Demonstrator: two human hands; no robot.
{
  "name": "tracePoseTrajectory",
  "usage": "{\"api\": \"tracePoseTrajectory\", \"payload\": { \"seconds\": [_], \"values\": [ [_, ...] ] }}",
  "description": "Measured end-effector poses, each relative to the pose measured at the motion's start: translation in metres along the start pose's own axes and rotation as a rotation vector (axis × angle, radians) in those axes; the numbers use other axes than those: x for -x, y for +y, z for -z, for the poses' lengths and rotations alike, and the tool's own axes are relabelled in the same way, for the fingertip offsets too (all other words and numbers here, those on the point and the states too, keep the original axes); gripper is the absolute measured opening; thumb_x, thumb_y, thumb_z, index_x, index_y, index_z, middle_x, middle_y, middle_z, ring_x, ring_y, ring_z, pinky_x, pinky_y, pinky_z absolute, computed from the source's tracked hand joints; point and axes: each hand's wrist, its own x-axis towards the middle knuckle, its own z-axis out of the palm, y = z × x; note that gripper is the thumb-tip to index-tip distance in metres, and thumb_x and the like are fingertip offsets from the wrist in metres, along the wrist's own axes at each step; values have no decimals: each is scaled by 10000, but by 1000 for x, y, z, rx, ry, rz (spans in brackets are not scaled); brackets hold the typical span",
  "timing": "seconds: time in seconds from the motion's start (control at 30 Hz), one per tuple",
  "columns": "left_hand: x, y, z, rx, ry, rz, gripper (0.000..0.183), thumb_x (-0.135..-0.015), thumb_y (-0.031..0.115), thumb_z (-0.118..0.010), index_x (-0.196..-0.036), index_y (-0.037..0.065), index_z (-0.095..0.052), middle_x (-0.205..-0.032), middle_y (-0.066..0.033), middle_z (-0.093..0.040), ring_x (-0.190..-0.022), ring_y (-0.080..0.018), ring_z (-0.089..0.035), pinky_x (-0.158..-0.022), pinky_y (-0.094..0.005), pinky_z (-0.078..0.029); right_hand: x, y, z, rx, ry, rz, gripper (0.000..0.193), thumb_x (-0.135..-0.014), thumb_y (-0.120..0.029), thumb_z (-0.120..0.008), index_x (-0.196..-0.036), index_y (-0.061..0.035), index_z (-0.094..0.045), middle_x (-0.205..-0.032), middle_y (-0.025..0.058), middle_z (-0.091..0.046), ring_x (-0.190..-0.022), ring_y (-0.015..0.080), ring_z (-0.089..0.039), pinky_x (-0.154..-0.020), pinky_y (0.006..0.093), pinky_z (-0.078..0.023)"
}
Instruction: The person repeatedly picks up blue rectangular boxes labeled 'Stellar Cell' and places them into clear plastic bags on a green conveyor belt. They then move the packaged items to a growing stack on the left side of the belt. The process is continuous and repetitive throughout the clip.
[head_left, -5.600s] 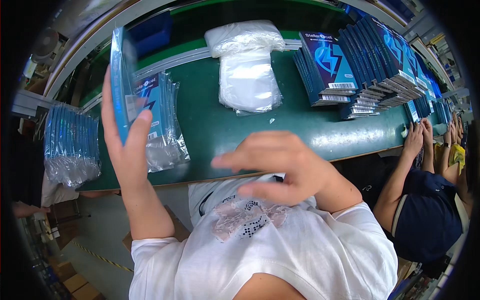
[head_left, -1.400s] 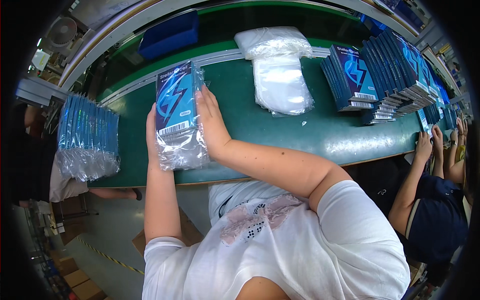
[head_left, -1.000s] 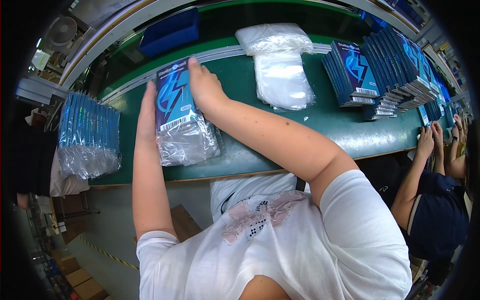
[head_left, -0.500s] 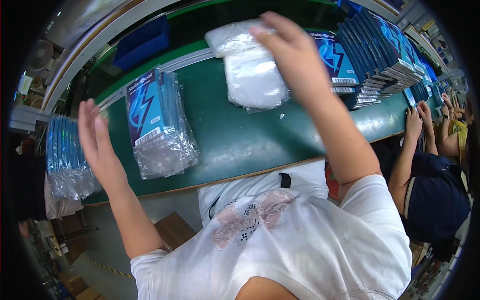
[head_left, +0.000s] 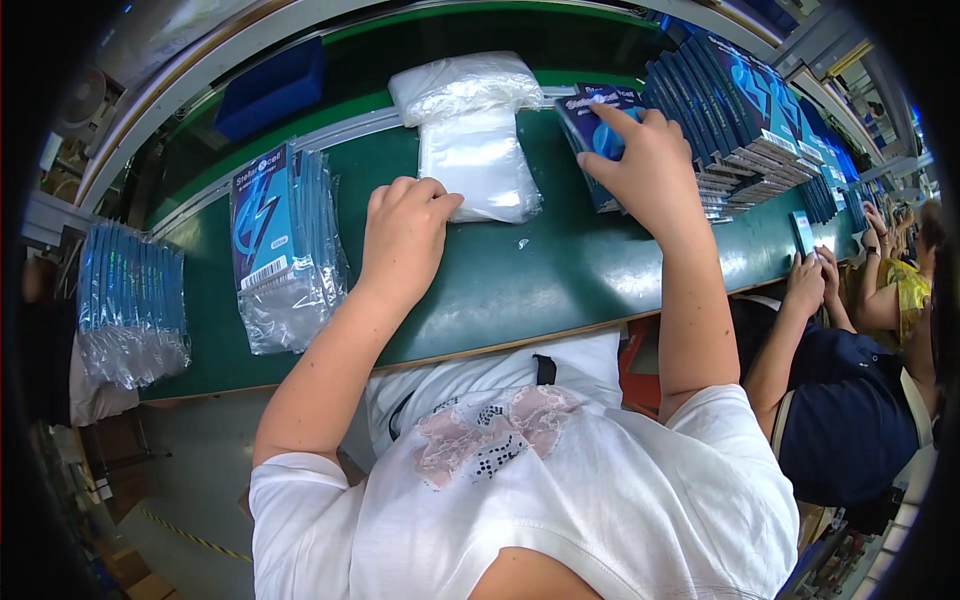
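My left hand (head_left: 405,235) is at the near left corner of a stack of clear plastic bags (head_left: 475,165), thumb and forefinger pinched together at its edge. My right hand (head_left: 645,170) grips a flat blue box (head_left: 592,125) on a small pile, thumb on the near side and fingers reaching over the top; the hand covers part of the box. A rolled bundle of clear plastic (head_left: 465,82) lies across the far end of the bag stack. Left of my left hand, bagged blue boxes (head_left: 280,225) lean in an overlapping row.
More bagged boxes (head_left: 130,300) stand at the far left of the green table (head_left: 480,285). Tall rows of blue boxes (head_left: 735,110) fill the right side. A blue bin (head_left: 270,90) sits beyond the table's back rail. Co-workers' hands (head_left: 810,280) are farther right.
My left hand has come right, from beside the bagged boxes to the clear bags. My right hand has moved from above the bags onto the box pile at right.
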Motion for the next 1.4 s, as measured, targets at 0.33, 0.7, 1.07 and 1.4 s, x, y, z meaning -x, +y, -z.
{"api": "tracePoseTrajectory", "payload": {
  "seconds": [0.33, 0.7, 1.07, 1.4],
  "values": [
    [-2, 6, 10, 264, 60, 39, 196, -813, -26, -590, -1000, 8, -638, -915, -120, -579, -896, -295, -557, -778, -363, -463, 40, -2, -6, -2062, -417, -347, 611, -895, -583, -479, -1141, -23, -491, -796, 112, -591, -544, 108, -551, -342, 199, -413],
    [-13, 10, 18, 573, -29, 288, 127, -764, 40, -666, -879, 31, -718, -842, -87, -569, -738, -194, -565, -675, -273, -465, 53, -32, -56, -2096, -904, -395, 613, -824, -54, -653, -1322, 135, -351, -1122, 198, -599, -956, 194, -645, -821, 282, -532],
    [-1, -2, 18, 752, -116, 555, 157, -845, -4, -593, -982, -38, -660, -852, -40, -629, -719, -101, -612, -635, -215, -502, 57, -28, -58, -1872, -550, -501, 504, -849, -41, -618, -1279, 126, -416, -1083, 167, -617, -904, 158, -643, -777, 261, -530],
    [6, 11, 25, 1179, 33, 746, 367, -894, 139, -631, -1198, -30, -512, -943, -75, -629, -806, -103, -606, -700, -249, -502, 62, -71, -66, -1867, -82, -514, 175, -851, -140, -687, -792, -16, -578, -713, -3, -605, -601, 31, -500, -556, 189, -407]
  ]
}}
